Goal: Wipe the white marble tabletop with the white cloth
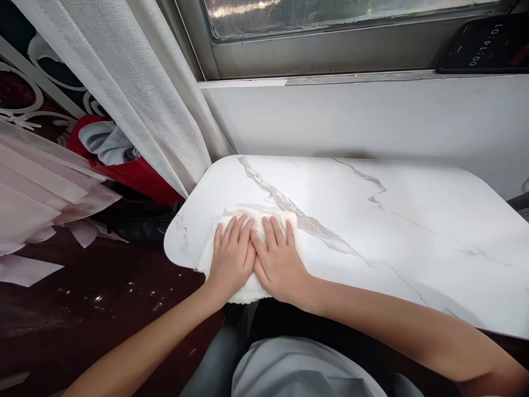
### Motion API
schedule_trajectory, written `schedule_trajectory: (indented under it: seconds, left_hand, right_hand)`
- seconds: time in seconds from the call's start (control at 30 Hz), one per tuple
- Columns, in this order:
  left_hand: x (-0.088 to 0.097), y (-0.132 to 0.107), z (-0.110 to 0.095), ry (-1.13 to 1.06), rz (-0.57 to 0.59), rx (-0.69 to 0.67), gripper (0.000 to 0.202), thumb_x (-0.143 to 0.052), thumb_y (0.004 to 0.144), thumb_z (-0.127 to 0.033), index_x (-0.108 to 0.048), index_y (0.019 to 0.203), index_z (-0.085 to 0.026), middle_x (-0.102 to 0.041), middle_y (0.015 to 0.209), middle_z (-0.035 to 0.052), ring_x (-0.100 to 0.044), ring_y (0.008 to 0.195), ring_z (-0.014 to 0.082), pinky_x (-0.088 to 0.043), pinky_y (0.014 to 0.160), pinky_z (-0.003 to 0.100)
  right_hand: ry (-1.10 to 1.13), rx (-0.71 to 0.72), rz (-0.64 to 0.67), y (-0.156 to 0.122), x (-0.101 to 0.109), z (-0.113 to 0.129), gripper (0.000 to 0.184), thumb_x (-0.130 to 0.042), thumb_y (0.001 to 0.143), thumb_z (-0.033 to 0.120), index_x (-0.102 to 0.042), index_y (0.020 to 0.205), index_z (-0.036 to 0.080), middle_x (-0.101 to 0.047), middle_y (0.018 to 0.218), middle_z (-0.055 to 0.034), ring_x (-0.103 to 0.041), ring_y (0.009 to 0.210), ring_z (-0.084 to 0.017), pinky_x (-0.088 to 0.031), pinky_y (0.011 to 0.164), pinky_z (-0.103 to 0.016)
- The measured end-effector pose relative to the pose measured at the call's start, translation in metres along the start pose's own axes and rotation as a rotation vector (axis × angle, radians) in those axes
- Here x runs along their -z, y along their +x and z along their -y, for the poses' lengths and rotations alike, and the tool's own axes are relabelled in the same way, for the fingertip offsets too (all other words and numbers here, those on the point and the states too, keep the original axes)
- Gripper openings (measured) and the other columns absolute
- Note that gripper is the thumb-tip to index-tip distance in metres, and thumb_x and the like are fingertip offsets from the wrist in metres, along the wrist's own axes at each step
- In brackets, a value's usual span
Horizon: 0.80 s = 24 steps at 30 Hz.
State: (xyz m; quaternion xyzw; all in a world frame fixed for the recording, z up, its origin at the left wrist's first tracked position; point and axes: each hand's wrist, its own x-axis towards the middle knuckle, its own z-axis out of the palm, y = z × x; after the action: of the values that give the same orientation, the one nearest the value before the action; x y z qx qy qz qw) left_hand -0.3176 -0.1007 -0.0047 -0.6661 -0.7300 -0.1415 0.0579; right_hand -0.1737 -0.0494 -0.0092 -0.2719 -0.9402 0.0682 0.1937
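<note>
White cloth (248,289), one: spread at the left part of the tabletop (425,215), reaching the near edge. Left hand (230,256) and right hand (284,263): side by side, touching, palms down, fingers extended; grip of each uncurled, pressing the cloth rather than clasping it. Progress, as judged: cloth laid out and under pressure; portion of surface gone over, and portion left, cannot be told. Far left: pale curtain (165,94). Far right: phone (481,47), timer displayed.

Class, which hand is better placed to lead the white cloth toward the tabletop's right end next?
Probably the right hand: it lies on the white cloth nearer the right end of the marble-patterned tabletop, while the left hand rests farther left.
</note>
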Motion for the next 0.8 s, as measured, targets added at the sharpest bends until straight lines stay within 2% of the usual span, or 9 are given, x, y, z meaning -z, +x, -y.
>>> schedule_trajectory:
  seconds: [0.17, 0.3, 0.43, 0.57, 0.8]
  left_hand:
    - [0.0, 0.016, -0.016, -0.023, 0.091, -0.021, 0.052, -0.024, 0.098, -0.022, -0.044, 0.144, -0.011, -0.045, 0.153, 0.0147, -0.035, 0.146, 0.0303, -0.021, 0.121, 0.059]
    - [-0.005, 0.044, -0.018, -0.051, 0.138, -0.041, 0.052, -0.025, 0.097, -0.022, -0.045, 0.144, -0.011, -0.044, 0.153, 0.014, -0.034, 0.146, 0.0299, -0.019, 0.122, 0.058]
    - [-0.018, 0.089, -0.013, -0.088, 0.122, -0.035, 0.05, -0.027, 0.096, -0.021, -0.047, 0.141, -0.013, -0.046, 0.153, 0.0128, -0.035, 0.145, 0.0277, -0.018, 0.122, 0.055]
    - [-0.033, 0.142, -0.001, -0.142, 0.054, -0.064, 0.045, -0.03, 0.095, -0.021, -0.052, 0.135, -0.017, -0.052, 0.147, 0.0102, -0.042, 0.14, 0.0241, -0.02, 0.121, 0.051]
    - [-0.054, 0.219, 0.015, -0.216, -0.018, -0.044, 0.039, -0.035, 0.092, -0.019, -0.058, 0.124, -0.021, -0.062, 0.135, 0.0078, -0.052, 0.129, 0.0216, -0.024, 0.119, 0.047]
  right_hand:
    - [-0.044, -0.031, 0.019, -0.006, 0.005, -0.015, 0.057, -0.036, 0.1, 0.031, -0.04, 0.151, 0.007, -0.033, 0.156, -0.0256, -0.024, 0.146, -0.043, -0.019, 0.115, -0.067]
    - [-0.083, -0.06, 0.06, 0.007, 0.005, -0.034, 0.058, -0.032, 0.1, 0.032, -0.04, 0.15, 0.004, -0.033, 0.156, -0.0256, -0.025, 0.146, -0.044, -0.017, 0.114, -0.069]
    - [-0.113, -0.148, 0.068, 0.038, 0.001, -0.061, 0.057, -0.03, 0.1, 0.03, -0.039, 0.151, 0.006, -0.034, 0.156, -0.0232, -0.027, 0.145, -0.042, -0.017, 0.115, -0.066]
    - [-0.159, -0.229, 0.027, 0.076, -0.006, -0.088, 0.057, -0.028, 0.099, 0.026, -0.038, 0.152, 0.008, -0.035, 0.156, -0.0227, -0.029, 0.145, -0.041, -0.018, 0.115, -0.065]
    - [-0.156, -0.273, -0.012, 0.135, -0.016, -0.134, 0.057, -0.026, 0.099, 0.026, -0.039, 0.151, 0.007, -0.035, 0.156, -0.0222, -0.027, 0.145, -0.039, -0.016, 0.115, -0.063]
